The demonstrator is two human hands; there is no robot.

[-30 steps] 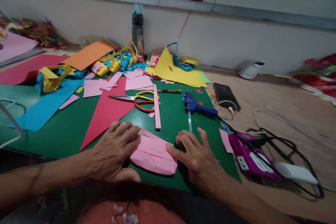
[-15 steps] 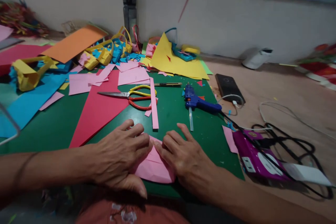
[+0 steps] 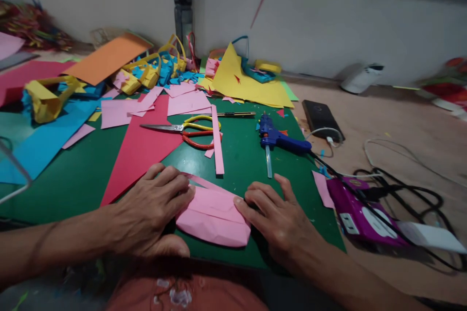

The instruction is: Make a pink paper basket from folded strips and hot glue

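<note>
A folded piece of pink paper (image 3: 215,216) lies near the front edge of the green tabletop, with creases running along its length and a narrow flap at its far side. My left hand (image 3: 153,211) is at the paper's left end, its fingers bent together and pressing there, the thumb stretched toward the table edge. At the right end, my right hand (image 3: 279,216) holds the paper down with its thumb and curled fingers, while one finger sticks up. Beyond the paper lie a pink strip (image 3: 217,141) and scissors (image 3: 182,129) with yellow and red handles.
A blue glue gun (image 3: 279,141) with its cord rests on the right. Red card (image 3: 146,150), blue card (image 3: 47,141) and yellow paper (image 3: 251,82) lie around. Paper baskets (image 3: 149,75) are piled at the back. A phone (image 3: 321,119) and purple box (image 3: 361,214) are at right.
My hands have moved apart along the pink paper, from its middle out toward its two ends, uncovering more of it. The view has shifted slightly.
</note>
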